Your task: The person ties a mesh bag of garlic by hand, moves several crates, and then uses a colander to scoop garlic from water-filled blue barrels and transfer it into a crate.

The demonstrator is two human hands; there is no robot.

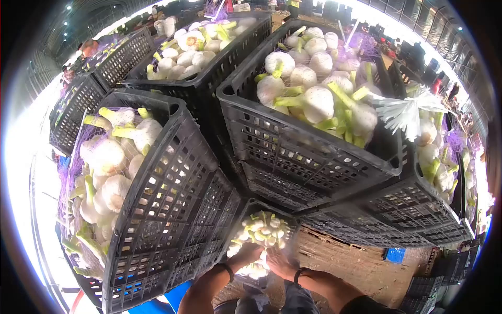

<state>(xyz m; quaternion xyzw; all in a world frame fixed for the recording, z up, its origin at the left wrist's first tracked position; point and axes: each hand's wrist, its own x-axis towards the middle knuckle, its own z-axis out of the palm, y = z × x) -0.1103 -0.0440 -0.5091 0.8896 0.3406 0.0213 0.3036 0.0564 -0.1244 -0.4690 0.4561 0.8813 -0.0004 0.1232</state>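
At the bottom centre a black crate [248, 210] stands low between taller stacks, full of garlic bulbs [265, 230] with pale cut stems. My left hand [249, 255] reaches over its near part, fingers curled inward. Close beside it my right hand [281, 264] is also curled, the two sets of fingertips nearly meeting over the garlic. What lies between the fingers is too small to make out. Dark bands circle both wrists.
Stacked black crates of garlic rise at the left [172, 172] and right [308, 141], walling in the low crate. Purple netting [361, 44] covers some bulbs. A bundle of white ties [410, 112] rests on the right stack. A blue object [395, 255] lies on the brown floor.
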